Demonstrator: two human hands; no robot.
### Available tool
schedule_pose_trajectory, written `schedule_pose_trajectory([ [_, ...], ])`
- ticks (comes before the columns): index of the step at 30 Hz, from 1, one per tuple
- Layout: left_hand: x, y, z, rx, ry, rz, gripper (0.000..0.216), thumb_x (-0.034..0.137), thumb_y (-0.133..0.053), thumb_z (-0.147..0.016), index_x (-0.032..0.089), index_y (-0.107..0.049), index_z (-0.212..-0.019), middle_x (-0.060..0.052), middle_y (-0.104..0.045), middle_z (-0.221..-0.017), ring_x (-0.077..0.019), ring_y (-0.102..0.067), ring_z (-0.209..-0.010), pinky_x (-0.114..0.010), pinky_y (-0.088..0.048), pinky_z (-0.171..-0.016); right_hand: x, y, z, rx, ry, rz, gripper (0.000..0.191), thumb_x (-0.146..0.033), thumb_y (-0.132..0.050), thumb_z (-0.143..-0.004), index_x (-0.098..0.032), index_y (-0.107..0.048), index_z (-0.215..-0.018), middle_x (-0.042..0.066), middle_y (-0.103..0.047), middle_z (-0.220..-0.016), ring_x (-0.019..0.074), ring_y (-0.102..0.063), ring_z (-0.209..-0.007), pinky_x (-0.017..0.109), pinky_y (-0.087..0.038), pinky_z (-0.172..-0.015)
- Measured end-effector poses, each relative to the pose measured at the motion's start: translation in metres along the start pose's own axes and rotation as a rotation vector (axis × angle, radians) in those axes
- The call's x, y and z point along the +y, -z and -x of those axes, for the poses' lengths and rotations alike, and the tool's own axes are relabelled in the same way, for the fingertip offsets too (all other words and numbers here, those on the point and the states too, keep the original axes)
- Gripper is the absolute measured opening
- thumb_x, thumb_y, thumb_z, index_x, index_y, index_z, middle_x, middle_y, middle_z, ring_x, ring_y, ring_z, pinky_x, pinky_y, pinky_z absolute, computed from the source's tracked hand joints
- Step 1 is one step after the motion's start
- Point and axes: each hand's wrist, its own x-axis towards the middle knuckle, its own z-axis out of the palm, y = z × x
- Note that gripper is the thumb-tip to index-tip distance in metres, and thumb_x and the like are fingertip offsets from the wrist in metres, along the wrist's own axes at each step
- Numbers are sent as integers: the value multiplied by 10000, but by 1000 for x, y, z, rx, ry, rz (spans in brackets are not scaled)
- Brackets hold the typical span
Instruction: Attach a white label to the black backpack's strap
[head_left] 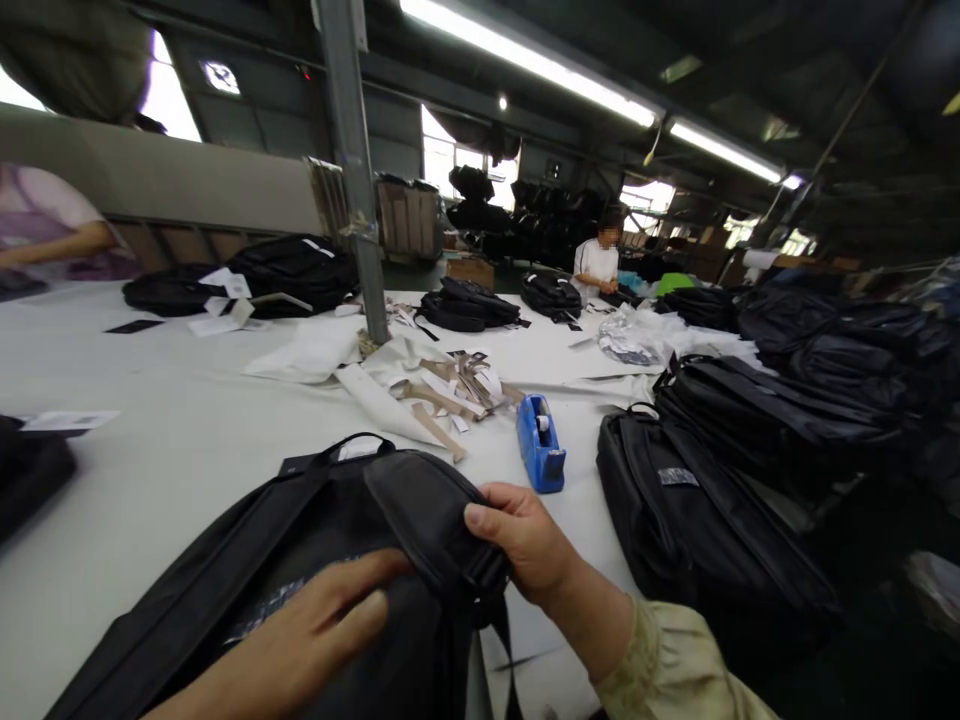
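Note:
A black backpack (330,560) lies on the white table before me, its top loop pointing away. My right hand (529,535) pinches the edge of one padded shoulder strap (431,505), thumb on top, and holds it folded up from the bag. My left hand (315,630) reaches over the backpack with index finger and thumb stretched out, its fingertip at the strap's near edge. Partly under that hand is a label in clear plastic (270,605). A thin webbing tail (504,635) hangs from the strap below my right hand.
Beyond the bag stands a blue tape dispenser (540,445) beside brown and white paper scraps (457,390). A metal post (356,170) rises through the table. Black backpacks (705,500) are piled at right. Two people, a person at left (56,225) and another farther back (598,262), are nearby.

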Motion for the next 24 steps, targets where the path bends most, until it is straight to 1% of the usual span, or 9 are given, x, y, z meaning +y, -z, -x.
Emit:
schedule_pose_trajectory([
  [2, 31, -29, -22, -57, -56, 220, 385, 473, -726, -776, 204, -742, -1050, -102, -730, -1136, -308, -633, -1109, -396, -446, -1057, -15, -15, -15, -46, 138, 220, 345, -467, -754, -750, -131, -695, -795, -1, -597, -695, 104, -521, -642, 224, -434, -606],
  [4, 58, -51, -34, 27, -31, 458, 357, 402, -694, -826, 190, -699, -1113, -105, -743, -1087, -276, -691, -976, -389, -546, -926, -16, -23, -18, 14, 281, 344, 370, -511, -681, -816, -150, -698, -895, 12, -610, -769, 117, -528, -696, 238, -455, -646],
  [7, 79, -57, -38, 138, 7, 576, 278, 291, -634, -878, 109, -691, -1080, -171, -744, -1047, -272, -722, -854, -371, -606, -754, 10, -20, -1, 119, 286, 331, 479, -608, -533, -889, -172, -639, -1057, 42, -627, -863, 137, -567, -729, 253, -489, -634],
  [10, 82, -45, -38, 170, -5, 590, 257, 234, -583, -909, 45, -694, -1042, -236, -719, -1096, -288, -724, -894, -348, -613, -720, 50, -10, 25, 62, 60, 373, 584, -728, -508, -826, -153, -606, -857, 25, -585, -731, 114, -522, -561, 225, -427, -480],
  [12, 82, -39, -40, 196, -8, 603, 256, 219, -572, -916, 32, -692, -1042, -248, -709, -1117, -282, -722, -912, -321, -613, -707, 63, -6, 39, 29, -8, 434, 603, -742, -513, -809, -147, -586, -739, 21, -582, -646, 107, -502, -522, 224, -393, -481],
  [16, 88, -48, -43, 195, -7, 649, 272, 224, -565, -923, 10, -684, -1041, -260, -709, -1098, -278, -724, -897, -324, -616, -704, 48, -10, 44, 44, 67, 508, 490, -611, -610, -819, -134, -623, -708, 34, -632, -615, 124, -549, -584, 235, -396, -563],
  [19, 90, -58, -43, 188, 14, 691, 294, 242, -578, -920, 6, -675, -1065, -261, -709, -1092, -278, -721, -904, -338, -618, -725, 35, -21, 31, -46, 27, 310, 441, -569, -664, -776, -130, -636, -802, 41, -660, -626, 132, -568, -548, 245, -426, -557],
  [21, 87, -62, -41, 185, 12, 710, 300, 249, -599, -910, 8, -672, -1073, -254, -714, -1080, -268, -722, -893, -344, -615, -759, 33, -30, 17, -8, -9, 173, 437, -564, -693, -730, -135, -612, -760, 35, -643, -583, 134, -561, -496, 256, -442, -535],
  [24, 80, -63, -36, 117, 8, 665, 315, 285, -622, -894, 30, -677, -1071, -200, -744, -930, -212, -698, -610, -297, -593, -520, 28, -40, -1, 72, 56, 85, 416, -542, -716, -709, -143, -600, -693, 22, -623, -563, 120, -541, -472, 253, -446, -524],
])
